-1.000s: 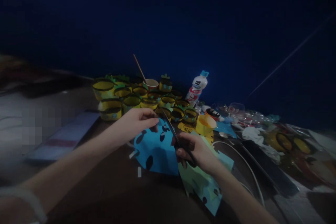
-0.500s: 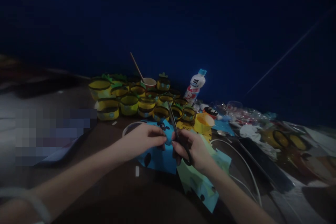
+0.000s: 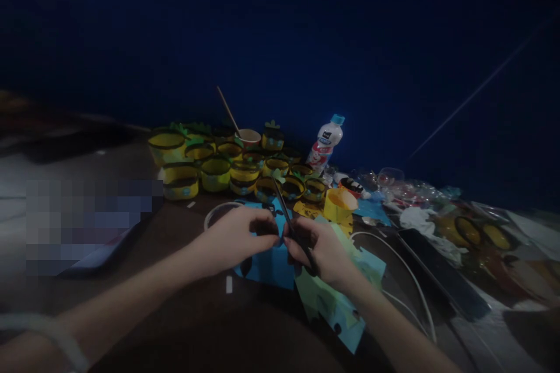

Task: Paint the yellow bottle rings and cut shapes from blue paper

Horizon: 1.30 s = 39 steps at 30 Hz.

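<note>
Two hands, both mine, meet close together over a dark table in very dim, blue-tinted light. My left hand is closed in a pinch on the top edge of a blue paper printed with black spots. It grips right beside the blades, probably so the sheet stays taut and steady there. My right hand is curled around the handles of black scissors, fingers through the loops. The blades point up and away from me and look nearly closed, though the gloom makes that hard to judge. The blue paper lies low between my hands, partly lifted off the table.

A second, greener sheet rests under my right wrist, likely just set within reach. Beyond my hands a cluster of yellow paper cups stands against the far edge, near a brown cup with a stick in it and a small white bottle with a blue cap. A white cable curves along the right.

My knuckles hide where the blades meet the paper. A pixelated block covers something at the left. The clutter at far right is too dark and blurred to name, and my forearms run out of the bottom edge.
</note>
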{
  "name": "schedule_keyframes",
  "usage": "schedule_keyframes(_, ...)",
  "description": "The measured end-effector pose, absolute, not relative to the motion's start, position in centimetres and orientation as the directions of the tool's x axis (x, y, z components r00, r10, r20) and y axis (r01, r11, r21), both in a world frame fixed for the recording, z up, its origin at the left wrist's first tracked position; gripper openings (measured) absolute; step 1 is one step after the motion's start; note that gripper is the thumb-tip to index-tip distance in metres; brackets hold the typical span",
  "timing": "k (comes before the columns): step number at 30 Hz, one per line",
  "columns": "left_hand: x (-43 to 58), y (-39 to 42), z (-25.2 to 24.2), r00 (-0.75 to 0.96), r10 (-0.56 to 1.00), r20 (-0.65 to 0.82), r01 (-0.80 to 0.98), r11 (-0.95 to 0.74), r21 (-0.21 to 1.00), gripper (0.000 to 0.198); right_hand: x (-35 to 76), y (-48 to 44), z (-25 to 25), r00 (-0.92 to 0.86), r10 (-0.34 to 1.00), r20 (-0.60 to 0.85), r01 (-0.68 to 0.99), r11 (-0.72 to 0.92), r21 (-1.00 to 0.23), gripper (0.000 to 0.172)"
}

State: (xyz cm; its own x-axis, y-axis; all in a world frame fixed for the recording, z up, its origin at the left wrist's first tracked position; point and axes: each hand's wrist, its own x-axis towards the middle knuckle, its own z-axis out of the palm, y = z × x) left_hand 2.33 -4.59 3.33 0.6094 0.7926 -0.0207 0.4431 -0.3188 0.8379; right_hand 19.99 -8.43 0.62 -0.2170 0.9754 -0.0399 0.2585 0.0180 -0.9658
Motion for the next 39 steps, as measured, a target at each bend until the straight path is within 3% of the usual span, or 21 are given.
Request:
schedule_keyframes(4,2.3,-4.4,2.9,0.606,0.792,-0.067,0.465,-0.285,0.838,0.012,19.9,-8.4,0.5,-0.210,0.977,-0.039,0.229,0.010,-0.973,0.021)
schedule_keyframes(11,2.4,-3.8,2.3,0.552,0.827,-0.109,0.333,-0.099,0.938,0.017,20.0,-8.4,0.4,-0.125,0.992,-0.020,0.162,0.001,-0.987,0.026)
schedule_keyframes(20,2.7,-4.2,1.9,0.642,0.750,-0.159,0.376,-0.126,0.918,0.014,19.8,-8.5,0.5,-0.179,0.983,-0.040,0.164,-0.010,-0.986,0.023)
schedule_keyframes(28,2.6,-4.0,2.4,0.529,0.837,-0.138,0.367,-0.079,0.927,0.020,19.9,-8.5,0.5,-0.152,0.987,-0.043,0.140,-0.021,-0.990,0.031)
schedule_keyframes(39,2.5,-4.1,2.2,0.611,0.776,-0.156,0.413,-0.145,0.899,0.019,19.9,-8.6,0.6,-0.190,0.980,-0.062,0.141,-0.036,-0.989,0.028)
